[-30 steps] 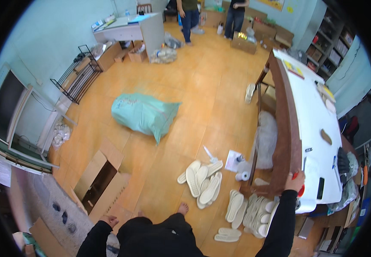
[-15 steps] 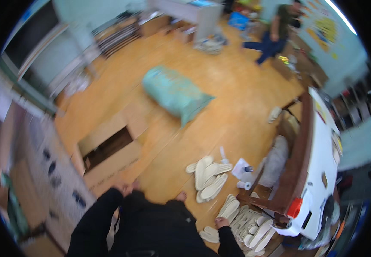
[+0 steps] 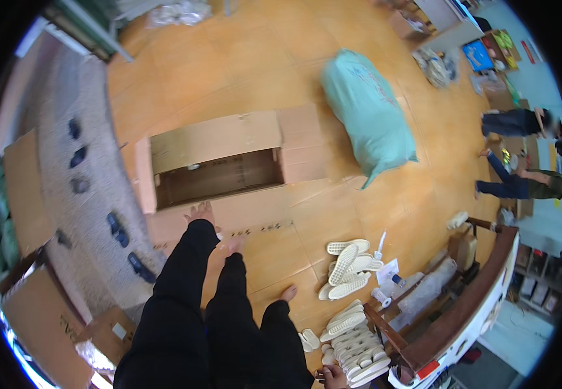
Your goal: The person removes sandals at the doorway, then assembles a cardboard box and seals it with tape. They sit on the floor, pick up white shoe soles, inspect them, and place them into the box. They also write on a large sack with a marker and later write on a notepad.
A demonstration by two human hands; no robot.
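Note:
My left hand point(image 3: 200, 212) reaches forward with its fingers spread, over the near flap of an open cardboard box point(image 3: 219, 135). It holds nothing, and I cannot tell whether it touches the flap. The box lies on the floor with its flaps folded out; a small white bit shows inside. Low in the picture, my right hand point(image 3: 333, 377) has its fingers curled; what they hold, if anything, I cannot make out. Beside it are rows of cream shoe soles point(image 3: 361, 350). A looser pile of soles point(image 3: 348, 269) lies farther ahead on the floor.
A stuffed teal sack point(image 3: 370, 117) lies beyond the box. A brown-edged table point(image 3: 482, 285) stands at right, with a white spool point(image 3: 381, 297) near it. Dark slippers point(image 3: 117, 229) sit on the grey strip at left. Two people point(image 3: 521, 123) are at the far right.
My view has swung, so the box and sack appear larger and farther right. My left arm has stretched forward to the box flap, its fingers spread. My right hand stays low by the soles.

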